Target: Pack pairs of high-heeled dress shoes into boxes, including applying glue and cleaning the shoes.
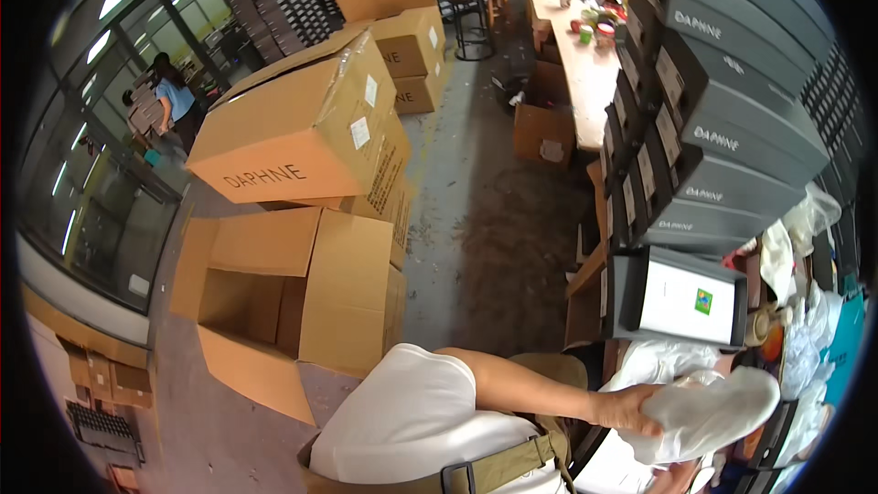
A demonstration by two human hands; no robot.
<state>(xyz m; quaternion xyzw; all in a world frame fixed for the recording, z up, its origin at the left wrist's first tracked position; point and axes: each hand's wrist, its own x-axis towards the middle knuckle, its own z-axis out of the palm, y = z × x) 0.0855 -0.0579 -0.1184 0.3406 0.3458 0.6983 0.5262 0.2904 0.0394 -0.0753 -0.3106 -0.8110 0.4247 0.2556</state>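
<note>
Grey box stack [764, 133] bears white lettering [716, 138]; pale table [590, 96] beyond it; below, left hand [631, 409] gripping white bundle [722, 413]; right hand [675, 477] part-hidden, grip unclear.

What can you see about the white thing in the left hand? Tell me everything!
The white bundle is long, with a rounded right end. Its wrinkly wrapping looks like thin paper or plastic; what's inside can't be told. At the picture's lower right, the left hand grips its left end. The right hand shows just below; whether it touches is unclear.

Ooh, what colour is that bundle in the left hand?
The bundle is whitish; it shows best in the head view.
</note>
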